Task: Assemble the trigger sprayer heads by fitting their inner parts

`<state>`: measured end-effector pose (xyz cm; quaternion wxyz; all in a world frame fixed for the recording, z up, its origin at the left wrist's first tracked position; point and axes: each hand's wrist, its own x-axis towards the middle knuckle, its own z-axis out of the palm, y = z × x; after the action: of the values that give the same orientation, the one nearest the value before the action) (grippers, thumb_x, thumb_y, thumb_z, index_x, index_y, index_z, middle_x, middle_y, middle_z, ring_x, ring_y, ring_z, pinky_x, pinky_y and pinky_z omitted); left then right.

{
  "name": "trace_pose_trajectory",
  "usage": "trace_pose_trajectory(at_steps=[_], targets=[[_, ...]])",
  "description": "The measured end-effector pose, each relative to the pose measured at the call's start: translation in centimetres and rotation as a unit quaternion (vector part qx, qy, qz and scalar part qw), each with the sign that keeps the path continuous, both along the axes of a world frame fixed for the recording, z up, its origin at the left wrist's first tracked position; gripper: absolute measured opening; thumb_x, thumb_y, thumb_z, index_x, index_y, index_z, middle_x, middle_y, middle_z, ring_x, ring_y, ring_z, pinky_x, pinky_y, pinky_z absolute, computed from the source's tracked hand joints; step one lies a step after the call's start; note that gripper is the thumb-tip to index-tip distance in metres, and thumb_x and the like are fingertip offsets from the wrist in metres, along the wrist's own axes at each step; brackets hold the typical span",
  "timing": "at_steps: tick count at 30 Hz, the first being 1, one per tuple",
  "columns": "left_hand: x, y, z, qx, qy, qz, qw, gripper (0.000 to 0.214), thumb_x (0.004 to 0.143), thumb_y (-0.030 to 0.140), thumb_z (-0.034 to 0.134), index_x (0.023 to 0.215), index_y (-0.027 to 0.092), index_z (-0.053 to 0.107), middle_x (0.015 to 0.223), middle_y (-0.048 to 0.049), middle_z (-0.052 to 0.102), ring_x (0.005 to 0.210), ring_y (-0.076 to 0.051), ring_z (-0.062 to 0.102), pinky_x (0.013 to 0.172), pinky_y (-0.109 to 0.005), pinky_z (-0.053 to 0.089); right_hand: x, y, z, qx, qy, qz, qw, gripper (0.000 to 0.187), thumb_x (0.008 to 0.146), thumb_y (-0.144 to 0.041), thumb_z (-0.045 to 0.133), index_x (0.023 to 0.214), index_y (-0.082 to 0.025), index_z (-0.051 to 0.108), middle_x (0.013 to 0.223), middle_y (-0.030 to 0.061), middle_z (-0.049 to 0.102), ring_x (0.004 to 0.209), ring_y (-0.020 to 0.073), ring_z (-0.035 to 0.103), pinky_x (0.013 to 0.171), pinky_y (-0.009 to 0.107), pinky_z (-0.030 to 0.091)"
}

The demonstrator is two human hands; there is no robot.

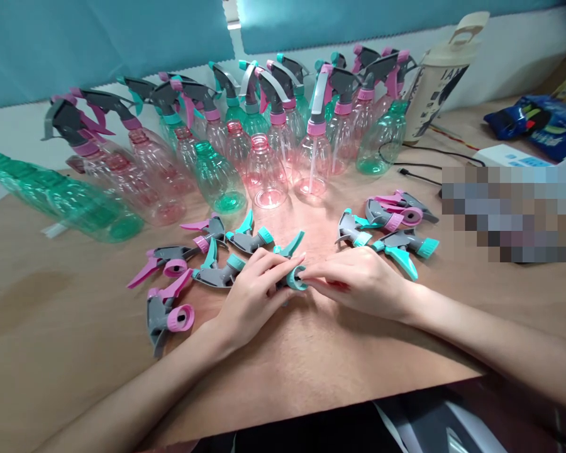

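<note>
My left hand (257, 292) is closed around a grey spray trigger head with a teal collar (296, 278), its open end turned to the right. The teal lever (292, 244) sticks up above my fingers, while most of the grey body is hidden. My right hand (358, 282) pinches at the collar's opening; whatever its fingertips hold is too small to make out. Left of my hands lie several loose trigger heads, among them a pink one (182, 318) and a teal one (219, 275). More trigger heads (400, 242) lie beyond my right hand.
Several pink bottles (266, 176) and green bottles (219, 182) stand behind, some topped with trigger heads. Green bottles (80, 204) are at the left. A tall cream shaker bottle (434, 94), black cables (419, 176) and a blue packet (542, 129) occupy the back right.
</note>
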<state>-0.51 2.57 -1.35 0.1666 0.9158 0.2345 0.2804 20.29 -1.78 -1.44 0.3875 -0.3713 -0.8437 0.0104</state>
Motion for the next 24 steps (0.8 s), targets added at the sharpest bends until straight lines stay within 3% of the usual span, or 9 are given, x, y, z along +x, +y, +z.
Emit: trace_pose_trajectory(at_steps=[7,14,19,24], targets=[[0.1,-0.2,0.3,-0.001,0.001,-0.024,1.000,0.045,0.087,0.015,0.059,0.131,0.023,0.048,0.103,-0.0049,0.062,0.087,-0.018,0.049,0.078,-0.033,0.048,-0.6,-0.1,-0.2,-0.014,0.025,0.045,0.999,0.014,0.088,-0.014,0.053,0.086,-0.018,0.066,0.074,0.0021,0.072,0.061,0.0113,0.065,0.058,0.022,0.050],[0.1,-0.2,0.4,0.011,-0.011,0.012,1.000,0.042,0.084,0.012,0.063,0.124,0.019,0.054,0.092,-0.0030,0.064,0.083,-0.017,0.049,0.077,-0.032,0.048,-0.4,-0.4,0.2,-0.039,0.021,-0.009,0.999,0.016,0.089,-0.023,0.055,0.100,-0.015,0.063,0.058,-0.0027,0.064,0.049,0.0093,0.056,0.051,0.021,0.042],[0.3,-0.4,0.7,0.042,-0.034,0.010,0.999,0.038,0.083,0.016,0.063,0.120,0.018,0.055,0.094,-0.0042,0.067,0.084,-0.017,0.054,0.076,-0.031,0.049,-0.7,-0.7,-0.3,-0.077,0.035,0.042,0.996,0.015,0.089,-0.019,0.054,0.101,-0.016,0.062,0.077,0.0009,0.071,0.061,0.0099,0.063,0.060,0.021,0.047],[0.2,-0.5,0.8,0.049,-0.035,0.040,0.997,0.036,0.083,0.015,0.062,0.118,0.018,0.055,0.097,-0.0055,0.067,0.088,-0.019,0.056,0.078,-0.034,0.050,0.2,-0.4,1.1,-0.035,0.067,0.025,0.997,0.016,0.088,-0.020,0.057,0.103,-0.017,0.063,0.069,-0.0019,0.069,0.051,0.0077,0.058,0.054,0.020,0.046]])
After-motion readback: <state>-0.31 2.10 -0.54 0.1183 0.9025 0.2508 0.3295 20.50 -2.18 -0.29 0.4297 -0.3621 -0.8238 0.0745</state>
